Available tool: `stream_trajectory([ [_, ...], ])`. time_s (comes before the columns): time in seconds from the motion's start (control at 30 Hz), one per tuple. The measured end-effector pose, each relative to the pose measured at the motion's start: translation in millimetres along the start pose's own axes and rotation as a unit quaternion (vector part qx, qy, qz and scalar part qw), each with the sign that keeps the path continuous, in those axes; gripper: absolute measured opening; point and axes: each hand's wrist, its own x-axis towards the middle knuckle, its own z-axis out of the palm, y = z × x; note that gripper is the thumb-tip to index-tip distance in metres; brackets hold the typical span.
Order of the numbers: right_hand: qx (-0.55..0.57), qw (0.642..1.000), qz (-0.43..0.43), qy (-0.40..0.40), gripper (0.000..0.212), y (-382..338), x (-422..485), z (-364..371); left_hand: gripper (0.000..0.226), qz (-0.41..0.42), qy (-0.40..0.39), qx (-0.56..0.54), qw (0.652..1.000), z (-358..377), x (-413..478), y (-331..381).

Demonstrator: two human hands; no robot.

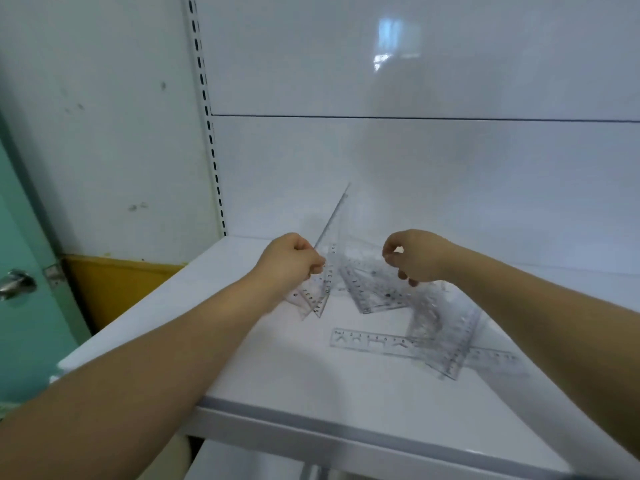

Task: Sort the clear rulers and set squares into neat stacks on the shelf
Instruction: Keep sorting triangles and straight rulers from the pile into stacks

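My left hand [291, 261] grips a small bunch of clear set squares [327, 251], held tilted above the white shelf [277, 368], one long edge pointing up toward the back wall. My right hand [415, 259] hovers beside it with curled fingers over another clear set square [375, 289]; whether it holds that piece is unclear. Farther right, a larger clear set square [446, 337] lies on the shelf, overlapping a clear straight ruler [370, 341] that lies flat in front.
A white back panel [415, 168] closes the shelf behind. A slotted upright [207, 126] runs along its left side. A teal door with a metal handle [17, 284] stands at far left. The shelf's front edge [346, 431] is near me.
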Motion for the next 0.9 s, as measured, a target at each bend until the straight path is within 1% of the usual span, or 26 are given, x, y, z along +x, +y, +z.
stream_trajectory([
  [0.1, -0.031, 0.998, -0.015, 0.053, 0.028, -3.4, -6.9, -4.0, 0.018, -0.009, -0.001, -0.101, 0.995, -9.8, 0.5, 5.3],
  [0.2, -0.015, 0.999, -0.008, 0.048, 0.05, -7.7, -17.9, -7.9, 0.02, -0.021, -0.008, -0.161, 0.987, -19.4, -4.4, 9.3],
  [0.27, -0.032, 0.998, 0.003, 0.047, 0.059, -8.9, -26.3, -9.4, 0.029, -0.021, -0.013, -0.147, 0.989, -25.4, -8.0, 9.9],
  [0.37, -0.081, 0.993, -0.003, 0.083, 0.055, -7.0, -39.6, -8.4, 0.036, -0.003, 0.001, -0.098, 0.995, -31.5, -12.3, 8.7],
  [0.47, -0.118, 0.988, 0.004, 0.102, 0.056, -2.5, -56.9, -6.1, 0.034, 0.013, 0.009, -0.062, 0.998, -31.8, -14.8, 6.2],
  [0.53, -0.145, 0.983, 0.021, 0.113, 0.059, 3.5, -70.7, -4.2, 0.031, 0.019, -0.02, -0.05, 0.998, -28.0, -15.8, 4.9],
  [0.63, -0.173, 0.974, 0.056, 0.137, 0.059, 14.3, -95.9, -2.1, 0.03, 0.034, -0.094, -0.059, 0.993, -17.0, -19.2, 4.6],
  [0.7, -0.173, 0.97, 0.079, 0.15, 0.058, 23.9, -114.9, -2.7, 0.045, 0.056, -0.135, -0.063, 0.987, -6.1, -23.8, 5.1],
  [0.77, -0.173, 0.966, 0.095, 0.165, 0.058, 36.1, -136.5, -6.9, 0.062, 0.079, -0.162, -0.029, 0.983, 7.8, -33.3, 9.6],
  [0.83, -0.181, 0.962, 0.103, 0.177, 0.057, 50.0, -160.5, -14.3, 0.07, 0.094, -0.188, -0.007, 0.978, 25.7, -46.1, 19.0],
  [0.9, -0.195, 0.955, 0.12, 0.19, 0.053, 66.2, -186.7, -23.7, 0.072, 0.11, -0.211, -0.004, 0.971, 48.6, -59.9, 31.0],
])
